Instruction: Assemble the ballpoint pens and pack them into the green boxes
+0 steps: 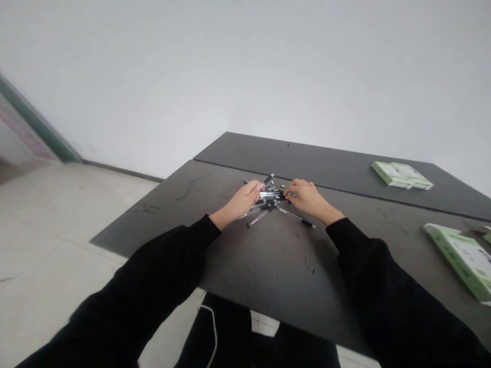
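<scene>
Several clear pens with black grips and caps lie in a loose pile (262,206) on the dark table (245,255). At the left side of the pile, my left hand (245,197) is closed on pens, some of which stretch toward the right. My right hand (305,197) has its fingers bent around the black ends of pens at the pile's right side. One pen (296,216) points out to the lower right, below my right hand. Small loose pen parts lie between and behind the hands.
Green and white boxes (402,175) lie on the far table (326,159) at the right. Another green and white box (462,260) is on the near table's right side. A white wall (245,66) stands behind the tables.
</scene>
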The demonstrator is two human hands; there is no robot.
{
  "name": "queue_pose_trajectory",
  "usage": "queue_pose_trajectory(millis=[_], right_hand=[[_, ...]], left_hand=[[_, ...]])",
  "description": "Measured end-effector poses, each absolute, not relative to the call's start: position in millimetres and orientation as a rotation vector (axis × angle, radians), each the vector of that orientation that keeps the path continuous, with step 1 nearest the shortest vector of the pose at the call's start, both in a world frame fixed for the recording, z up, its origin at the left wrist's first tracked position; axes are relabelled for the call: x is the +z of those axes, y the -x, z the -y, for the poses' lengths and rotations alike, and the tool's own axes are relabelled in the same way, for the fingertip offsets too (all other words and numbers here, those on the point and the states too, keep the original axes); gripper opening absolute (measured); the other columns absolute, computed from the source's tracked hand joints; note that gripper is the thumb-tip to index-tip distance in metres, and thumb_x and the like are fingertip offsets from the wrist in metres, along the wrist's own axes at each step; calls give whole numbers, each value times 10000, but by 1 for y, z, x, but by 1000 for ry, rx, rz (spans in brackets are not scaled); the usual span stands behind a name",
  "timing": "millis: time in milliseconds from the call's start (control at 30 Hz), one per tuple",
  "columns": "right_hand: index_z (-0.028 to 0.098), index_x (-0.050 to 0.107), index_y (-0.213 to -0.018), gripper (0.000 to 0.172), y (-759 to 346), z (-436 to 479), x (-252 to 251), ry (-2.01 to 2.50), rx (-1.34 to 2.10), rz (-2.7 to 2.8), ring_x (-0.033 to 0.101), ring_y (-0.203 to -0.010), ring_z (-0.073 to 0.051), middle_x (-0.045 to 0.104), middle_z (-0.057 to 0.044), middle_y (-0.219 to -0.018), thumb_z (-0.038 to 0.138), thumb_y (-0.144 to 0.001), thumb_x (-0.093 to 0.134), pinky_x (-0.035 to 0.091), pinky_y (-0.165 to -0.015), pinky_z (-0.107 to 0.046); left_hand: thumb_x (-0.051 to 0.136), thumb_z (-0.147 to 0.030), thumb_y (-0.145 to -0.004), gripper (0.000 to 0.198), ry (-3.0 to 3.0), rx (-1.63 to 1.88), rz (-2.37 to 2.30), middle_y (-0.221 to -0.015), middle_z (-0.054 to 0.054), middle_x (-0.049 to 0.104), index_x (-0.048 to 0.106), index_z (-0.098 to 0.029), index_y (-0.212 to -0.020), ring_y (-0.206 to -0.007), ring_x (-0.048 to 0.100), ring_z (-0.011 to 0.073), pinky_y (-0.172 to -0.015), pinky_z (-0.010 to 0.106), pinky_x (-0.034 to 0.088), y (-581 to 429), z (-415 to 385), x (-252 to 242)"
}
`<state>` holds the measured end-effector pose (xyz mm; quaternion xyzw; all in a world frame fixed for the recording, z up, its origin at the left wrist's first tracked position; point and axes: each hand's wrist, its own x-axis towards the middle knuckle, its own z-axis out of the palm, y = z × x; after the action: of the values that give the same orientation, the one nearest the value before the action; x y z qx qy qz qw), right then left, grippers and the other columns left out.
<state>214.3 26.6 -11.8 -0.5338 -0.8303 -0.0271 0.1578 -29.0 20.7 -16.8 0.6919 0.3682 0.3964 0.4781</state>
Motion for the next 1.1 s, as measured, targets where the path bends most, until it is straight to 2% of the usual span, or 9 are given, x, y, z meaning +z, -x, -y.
queue_pose_trajectory(millis=[167, 300, 467, 600, 667, 767, 900, 1000, 1100], right_hand=[[198, 748, -870, 182, -210, -27, -23, 1507, -144, 2443, 532, -985, -264, 623, -105, -984, 217, -880, 568, 315, -846, -388], [184, 728, -885, 206, -210, -28, -30, 1434, -207, 2501, 510, -974, -251, 619, -108, -980, 204, -916, 525, 285, -829, -376], [154, 682, -876, 236, -214, -24, -21, 1401, -341, 2453, 497, -943, -253, 630, -128, -994, 146, -929, 452, 263, -814, -388], [167, 670, -870, 214, -217, -9, 11, 1397, -409, 2316, 505, -952, -257, 642, -121, -1021, 133, -919, 465, 258, -831, -410], [177, 663, -876, 219, -216, 3, 26, 1346, -451, 2299, 507, -958, -253, 643, -111, -1020, 145, -936, 455, 255, -846, -414], [177, 655, -887, 242, -212, 20, 35, 1284, -528, 2320, 506, -934, -244, 651, -106, -1005, 153, -962, 426, 255, -858, -416], [178, 651, -887, 256, -210, 33, 31, 1275, -573, 2342, 504, -927, -242, 658, -104, -996, 133, -964, 411, 259, -863, -416], [184, 641, -890, 235, -212, 38, 29, 1298, -575, 2315, 516, -959, -253, 652, -109, -1016, 155, -967, 421, 268, -887, -430], [169, 619, -1028, 163, -214, 45, 32, 1368, -555, 2053, 520, -1039, -290, 614, -157, -1135, 248, -950, 498, 312, -898, -451]], left_hand=[[434, -198, -950, 109, -1765, 1007, -989, -662, -44, 469, 542, -190, -951, -583, 411, 107, -596, 237, 323, 28, -17, -14], [517, -155, -875, 55, -1725, 1017, -1035, -637, -64, 481, 503, -195, -910, -540, 417, 90, -558, 222, 305, 29, -21, -15], [579, -261, -875, 93, -1720, 1043, -1117, -584, -69, 485, 539, -179, -895, -490, 405, 81, -521, 216, 282, 31, -24, -17], [646, -383, -856, 278, -1804, 1030, -1008, -680, -18, 591, 646, -145, -999, -604, 515, 110, -593, 231, 357, 32, -22, -15], [662, -408, -842, 289, -1831, 1002, -918, -737, 9, 629, 681, -132, -927, -671, 553, 124, -638, 241, 387, 31, -20, -12], [650, -450, -842, 332, -1766, 931, -840, -610, -18, 543, 667, -125, -773, -570, 477, 99, -564, 228, 340, 27, -14, -9], [673, -507, -819, 380, -1502, 847, -708, -480, -90, 357, 627, -130, -815, -426, 285, 56, -454, 212, 196, 20, -4, -11], [688, -459, -824, 344, -1374, 873, -633, -462, -103, 319, 582, -141, -749, -405, 238, 40, -436, 204, 165, 15, 1, -15], [635, -373, -869, 272, -1178, 890, -538, -459, -110, 270, 563, -151, -731, -389, 214, 41, -426, 200, 178, 9, 3, -16]])
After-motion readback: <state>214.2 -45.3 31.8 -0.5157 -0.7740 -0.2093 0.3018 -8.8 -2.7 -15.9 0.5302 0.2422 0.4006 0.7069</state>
